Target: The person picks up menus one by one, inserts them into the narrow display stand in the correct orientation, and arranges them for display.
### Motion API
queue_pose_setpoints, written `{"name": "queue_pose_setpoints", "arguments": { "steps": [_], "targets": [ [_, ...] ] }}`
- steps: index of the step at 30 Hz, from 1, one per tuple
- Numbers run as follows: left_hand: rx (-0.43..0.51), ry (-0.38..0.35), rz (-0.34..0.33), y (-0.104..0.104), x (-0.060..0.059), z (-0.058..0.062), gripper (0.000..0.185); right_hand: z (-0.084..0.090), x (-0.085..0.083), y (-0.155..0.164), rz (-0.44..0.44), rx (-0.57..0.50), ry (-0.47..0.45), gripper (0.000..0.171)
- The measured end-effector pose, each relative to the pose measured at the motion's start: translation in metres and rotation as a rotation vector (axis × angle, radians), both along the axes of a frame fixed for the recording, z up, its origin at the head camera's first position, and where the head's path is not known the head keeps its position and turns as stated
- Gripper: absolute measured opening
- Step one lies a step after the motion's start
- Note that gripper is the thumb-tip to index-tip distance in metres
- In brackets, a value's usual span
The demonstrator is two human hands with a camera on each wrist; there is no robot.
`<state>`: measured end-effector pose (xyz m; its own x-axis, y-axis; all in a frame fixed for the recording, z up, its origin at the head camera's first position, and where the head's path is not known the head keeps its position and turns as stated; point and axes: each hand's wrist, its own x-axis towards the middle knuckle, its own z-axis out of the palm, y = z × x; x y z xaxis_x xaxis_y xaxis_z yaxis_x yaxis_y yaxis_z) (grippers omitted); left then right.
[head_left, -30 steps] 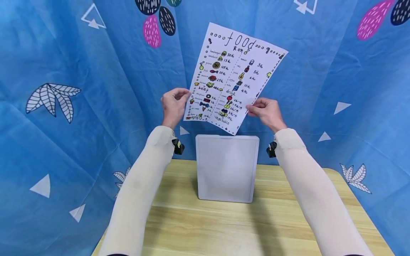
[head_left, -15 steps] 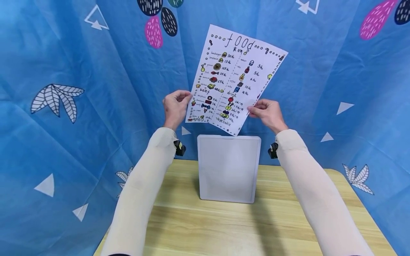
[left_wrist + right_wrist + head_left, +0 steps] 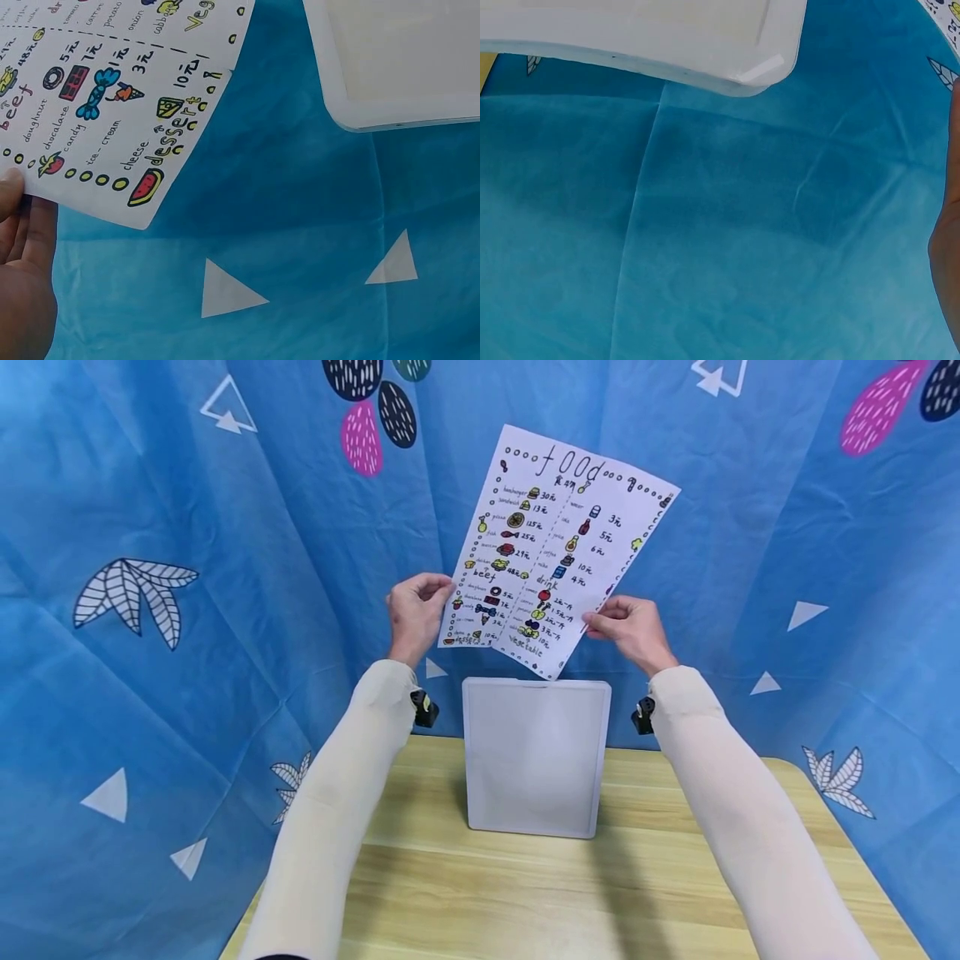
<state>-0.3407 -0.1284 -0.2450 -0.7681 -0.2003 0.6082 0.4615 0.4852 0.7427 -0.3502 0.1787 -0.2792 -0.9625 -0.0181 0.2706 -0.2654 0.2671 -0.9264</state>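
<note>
A white paper food menu [image 3: 558, 543] with handwritten words, small coloured drawings and prices is held up, tilted, in front of the blue curtain. My left hand [image 3: 417, 617] pinches its left edge between thumb and fingers; the left wrist view shows the thumb on the front of the menu [image 3: 112, 142] and fingers behind. On the other side, my right hand [image 3: 632, 628] pinches the lower right edge. Below the paper, a white rectangular panel [image 3: 536, 756] with a raised rim stands upright on the table. Only a sliver of the right hand [image 3: 946, 240] shows in the right wrist view.
The light wood-patterned table [image 3: 480, 893] spreads below both arms. A blue patterned curtain [image 3: 225, 527] surrounds it at the back and both sides. Small black cameras sit at the left wrist [image 3: 424, 708] and right wrist [image 3: 642, 716].
Both hands keep their pinch on the menu. The menu has shifted slightly right and down in the head view, and the whole scene has drifted a little as well.
</note>
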Motion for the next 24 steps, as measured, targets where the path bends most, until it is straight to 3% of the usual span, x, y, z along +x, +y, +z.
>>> {"name": "queue_pose_setpoints", "arguments": {
  "steps": [14, 24],
  "targets": [
    [0.003, -0.022, -0.002, -0.0001, -0.0004, -0.001, 0.015, -0.0012, 0.0014, -0.0026, 0.019, 0.007, 0.025, 0.032],
    [-0.013, 0.013, -0.005, 0.003, -0.0013, -0.0002, 0.014, 0.0012, 0.0022, -0.0005, 0.016, -0.003, 0.032, 0.033]
  ]
}}
